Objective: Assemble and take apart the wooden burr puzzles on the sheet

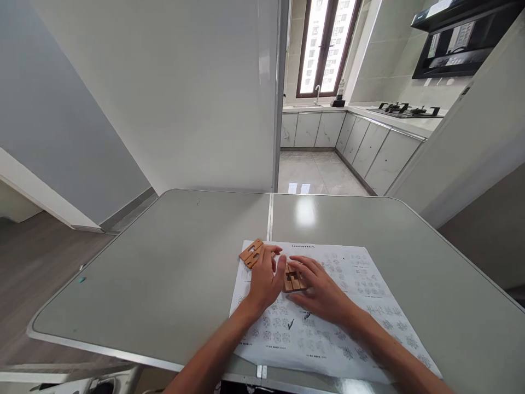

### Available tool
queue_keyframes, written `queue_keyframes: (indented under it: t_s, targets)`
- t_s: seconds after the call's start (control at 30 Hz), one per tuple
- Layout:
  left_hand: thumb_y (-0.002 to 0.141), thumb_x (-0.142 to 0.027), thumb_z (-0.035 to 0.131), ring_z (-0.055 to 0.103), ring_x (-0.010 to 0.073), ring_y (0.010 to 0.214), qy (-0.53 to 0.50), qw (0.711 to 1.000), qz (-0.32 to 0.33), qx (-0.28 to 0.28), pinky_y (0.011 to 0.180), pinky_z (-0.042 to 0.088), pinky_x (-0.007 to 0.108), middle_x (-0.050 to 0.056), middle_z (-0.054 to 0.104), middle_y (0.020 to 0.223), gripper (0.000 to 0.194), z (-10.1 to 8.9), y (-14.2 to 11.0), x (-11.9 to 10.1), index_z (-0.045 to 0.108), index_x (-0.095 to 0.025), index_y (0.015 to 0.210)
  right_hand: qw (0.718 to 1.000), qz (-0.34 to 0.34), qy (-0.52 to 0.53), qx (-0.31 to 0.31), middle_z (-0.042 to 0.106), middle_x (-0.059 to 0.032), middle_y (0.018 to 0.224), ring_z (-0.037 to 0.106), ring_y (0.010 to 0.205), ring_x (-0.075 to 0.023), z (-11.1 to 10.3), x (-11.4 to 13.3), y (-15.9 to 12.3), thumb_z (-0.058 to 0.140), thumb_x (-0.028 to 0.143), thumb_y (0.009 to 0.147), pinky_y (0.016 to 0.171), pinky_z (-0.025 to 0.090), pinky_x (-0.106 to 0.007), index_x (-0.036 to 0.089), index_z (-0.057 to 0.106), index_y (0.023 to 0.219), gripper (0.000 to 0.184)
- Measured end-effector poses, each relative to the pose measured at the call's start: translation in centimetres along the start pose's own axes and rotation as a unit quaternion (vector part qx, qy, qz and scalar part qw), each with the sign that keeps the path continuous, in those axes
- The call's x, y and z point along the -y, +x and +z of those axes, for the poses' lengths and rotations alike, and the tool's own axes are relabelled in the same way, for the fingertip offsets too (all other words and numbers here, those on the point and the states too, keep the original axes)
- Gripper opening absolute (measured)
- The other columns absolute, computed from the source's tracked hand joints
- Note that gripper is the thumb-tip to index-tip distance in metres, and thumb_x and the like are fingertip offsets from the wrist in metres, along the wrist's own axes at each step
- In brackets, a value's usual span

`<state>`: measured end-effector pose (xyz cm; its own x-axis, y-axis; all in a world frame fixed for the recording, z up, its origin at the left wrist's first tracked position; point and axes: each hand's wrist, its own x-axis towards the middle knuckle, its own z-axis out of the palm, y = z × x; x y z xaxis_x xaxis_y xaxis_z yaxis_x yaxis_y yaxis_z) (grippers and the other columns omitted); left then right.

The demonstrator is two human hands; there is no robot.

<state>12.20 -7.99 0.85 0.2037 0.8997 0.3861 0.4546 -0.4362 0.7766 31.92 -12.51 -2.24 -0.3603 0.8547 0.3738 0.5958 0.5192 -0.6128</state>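
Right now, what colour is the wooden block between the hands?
The wooden block is brown with dark openings; head view.

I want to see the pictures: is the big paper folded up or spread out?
Spread out: the paper lies open on the table, its printed rows and both far corners showing.

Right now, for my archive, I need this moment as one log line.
left hand: beside slotted wooden pieces | right hand: touching notched wooden block | beneath: printed sheet, gray table

The window (328, 46) glows overexposed; glare spots the tabletop (184, 262); edges stretch.
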Motion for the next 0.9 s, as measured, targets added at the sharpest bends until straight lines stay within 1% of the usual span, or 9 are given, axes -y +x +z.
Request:
queue_keyframes:
  t_s: [0.07,0.13,0.27,0.43,0.53,0.63,0.7,0.8,0.9]
  targets:
    - [0.109,-0.042,0.039,0.067,0.0216,0.097,-0.034,0.999,-0.023,-0.022,0.088,0.052,0.037,0.007,0.068,0.107,0.027,0.0,0.3,0.0,0.058,-0.023,0.107,1.0,-0.014,-0.01,0.02,0.047,-0.009,0.16,0.041,0.15,-0.0339,0.0,0.0,-0.1,0.073,0.029,0.092,0.119,0.044,-0.059,0.036,0.041,0.156,0.072]
    - [0.11,-0.045,0.037,0.067,0.0222,0.099,-0.067,0.996,-0.043,-0.038,0.091,0.052,0.038,0.007,0.068,0.103,0.031,0.0,0.5,0.1,0.058,-0.023,0.103,0.999,-0.022,-0.014,0.028,0.049,-0.0084,0.16,0.042,0.151,-0.0331,-0.1,0.0,-0.1,0.071,0.03,0.096,0.119,0.045,-0.059,0.037,0.04,0.158,0.07]
    - [0.11,-0.049,0.035,0.067,0.0224,0.095,-0.091,0.992,-0.07,-0.06,0.087,0.051,0.037,0.007,0.069,0.098,0.037,0.0,0.8,0.2,0.058,-0.022,0.099,0.999,-0.03,-0.01,0.016,0.055,-0.0087,0.155,0.048,0.147,-0.0324,-0.1,0.0,0.0,0.067,0.03,0.099,0.116,0.049,-0.059,0.037,0.043,0.157,0.063]
    - [0.11,-0.05,0.035,0.065,0.0205,0.088,-0.093,0.991,-0.069,-0.069,0.082,0.051,0.035,0.005,0.068,0.094,0.038,-0.1,0.8,0.1,0.058,-0.022,0.096,1.0,-0.025,0.0,0.007,0.059,-0.0085,0.151,0.052,0.142,-0.0315,0.0,0.0,0.1,0.068,0.028,0.099,0.114,0.051,-0.058,0.036,0.047,0.153,0.059]
    - [0.11,-0.052,0.035,0.063,0.0193,0.083,-0.103,0.989,-0.079,-0.073,0.081,0.051,0.035,0.004,0.065,0.089,0.041,-0.3,1.0,0.0,0.058,-0.022,0.095,1.0,-0.018,0.004,0.008,0.06,-0.0088,0.149,0.053,0.141,-0.0314,-0.1,0.2,0.1,0.069,0.027,0.098,0.113,0.051,-0.057,0.035,0.048,0.152,0.058]
    - [0.109,-0.054,0.035,0.064,0.0196,0.083,-0.105,0.986,-0.094,-0.084,0.083,0.052,0.036,0.004,0.065,0.086,0.043,-0.7,1.3,0.0,0.059,-0.021,0.095,1.0,-0.014,0.007,0.006,0.061,-0.0096,0.147,0.055,0.139,-0.0326,-0.2,0.4,0.2,0.07,0.028,0.097,0.111,0.053,-0.058,0.035,0.05,0.15,0.057]
    - [0.108,-0.056,0.035,0.065,0.0199,0.083,-0.108,0.984,-0.105,-0.099,0.082,0.054,0.037,0.005,0.066,0.087,0.045,-1.1,1.6,0.1,0.06,-0.021,0.094,1.0,-0.012,0.01,0.007,0.062,-0.0097,0.146,0.056,0.137,-0.033,-0.3,0.6,0.2,0.07,0.028,0.097,0.11,0.053,-0.058,0.035,0.05,0.149,0.055]
    - [0.107,-0.057,0.035,0.064,0.0188,0.081,-0.116,0.978,-0.123,-0.121,0.078,0.055,0.035,0.005,0.066,0.09,0.046,-1.8,2.3,0.4,0.06,-0.022,0.094,1.0,-0.008,0.021,0.009,0.062,-0.0093,0.145,0.057,0.135,-0.0324,-0.3,0.8,0.3,0.069,0.028,0.097,0.11,0.053,-0.058,0.035,0.051,0.147,0.054]
    - [0.107,-0.057,0.034,0.06,0.0166,0.071,-0.126,0.97,-0.152,-0.143,0.07,0.055,0.031,0.003,0.063,0.081,0.045,-2.9,2.9,1.1,0.06,-0.021,0.096,0.999,0.0,0.039,0.01,0.061,-0.0103,0.145,0.057,0.134,-0.0324,-0.3,0.8,0.3,0.069,0.028,0.097,0.108,0.054,-0.057,0.034,0.052,0.145,0.052]
